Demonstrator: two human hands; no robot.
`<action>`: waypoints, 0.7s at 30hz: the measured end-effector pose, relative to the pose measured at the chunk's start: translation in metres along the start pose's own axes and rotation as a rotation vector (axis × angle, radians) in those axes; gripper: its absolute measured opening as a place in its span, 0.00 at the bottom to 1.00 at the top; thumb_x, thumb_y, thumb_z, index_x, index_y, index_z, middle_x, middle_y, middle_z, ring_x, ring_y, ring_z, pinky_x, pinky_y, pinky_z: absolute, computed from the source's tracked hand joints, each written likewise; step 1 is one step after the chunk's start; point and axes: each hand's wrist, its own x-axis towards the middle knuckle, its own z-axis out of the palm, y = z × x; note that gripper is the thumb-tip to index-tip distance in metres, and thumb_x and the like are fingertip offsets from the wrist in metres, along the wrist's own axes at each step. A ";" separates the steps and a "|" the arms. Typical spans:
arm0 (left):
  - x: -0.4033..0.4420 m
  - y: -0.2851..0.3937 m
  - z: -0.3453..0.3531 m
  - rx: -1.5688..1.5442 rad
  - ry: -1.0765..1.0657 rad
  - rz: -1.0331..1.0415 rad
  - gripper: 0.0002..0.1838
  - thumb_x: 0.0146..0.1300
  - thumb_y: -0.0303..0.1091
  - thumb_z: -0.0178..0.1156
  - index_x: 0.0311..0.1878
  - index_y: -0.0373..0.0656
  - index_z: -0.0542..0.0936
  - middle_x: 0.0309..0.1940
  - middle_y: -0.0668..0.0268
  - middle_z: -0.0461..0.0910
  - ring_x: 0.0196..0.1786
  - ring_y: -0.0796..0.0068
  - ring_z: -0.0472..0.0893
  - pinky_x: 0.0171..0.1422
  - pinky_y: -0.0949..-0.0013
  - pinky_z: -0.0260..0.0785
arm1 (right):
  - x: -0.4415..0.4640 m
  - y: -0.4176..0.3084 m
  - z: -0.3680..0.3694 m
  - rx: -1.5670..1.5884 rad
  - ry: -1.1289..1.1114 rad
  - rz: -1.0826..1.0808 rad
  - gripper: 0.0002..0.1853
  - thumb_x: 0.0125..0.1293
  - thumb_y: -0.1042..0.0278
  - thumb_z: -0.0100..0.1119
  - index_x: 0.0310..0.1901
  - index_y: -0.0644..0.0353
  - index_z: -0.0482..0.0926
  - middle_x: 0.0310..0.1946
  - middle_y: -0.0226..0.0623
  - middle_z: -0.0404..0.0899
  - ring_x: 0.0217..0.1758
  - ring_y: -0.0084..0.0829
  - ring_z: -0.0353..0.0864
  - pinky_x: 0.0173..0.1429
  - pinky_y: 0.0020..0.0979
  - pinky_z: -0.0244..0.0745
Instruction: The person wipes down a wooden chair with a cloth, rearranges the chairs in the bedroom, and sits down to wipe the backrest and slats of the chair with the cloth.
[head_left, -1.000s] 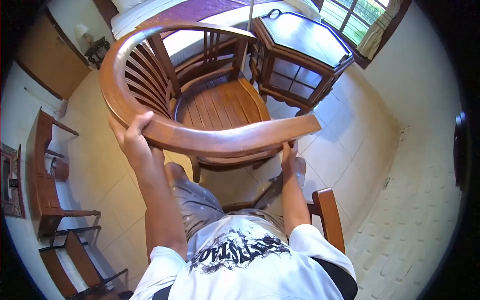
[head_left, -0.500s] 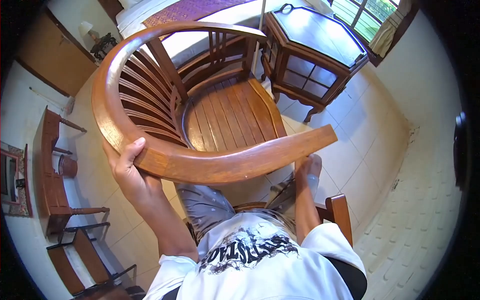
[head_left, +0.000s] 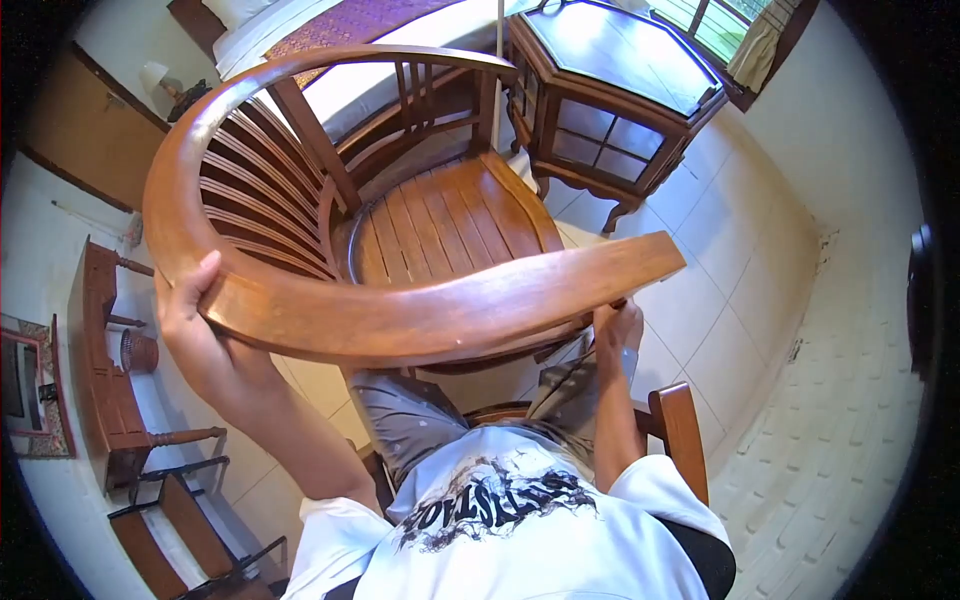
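Observation:
A brown wooden armchair (head_left: 440, 230) with a curved top rail, slatted back and slatted seat stands tilted in front of me. My left hand (head_left: 200, 325) is wrapped around the near left bend of the rail, its thumb on top and the other fingers hidden underneath. Close to the rail's right end, my right hand (head_left: 618, 328) is closed on the chair from below. The rail partly covers that hand, so the exact part it grips is hidden.
A glass-topped wooden cabinet (head_left: 620, 100) stands just beyond the chair, beside a bed (head_left: 250, 35). A wooden side table (head_left: 105, 350) and a dark-framed chair (head_left: 185, 530) are at left. A white wall (head_left: 840, 330) runs along the right.
The armchair's near rail has swung left and come closer to me, tilting more. My left hand has moved left with it, while my right hand has shifted only slightly.

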 end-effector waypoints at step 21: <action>0.042 0.000 0.056 -0.319 0.313 0.375 0.12 0.52 0.17 0.55 0.39 0.32 0.83 0.39 0.59 0.82 0.46 0.62 0.81 0.58 0.68 0.71 | -0.044 0.003 -0.011 0.066 0.175 -0.366 0.23 0.69 0.58 0.66 0.56 0.67 0.75 0.48 0.52 0.79 0.49 0.50 0.79 0.56 0.41 0.75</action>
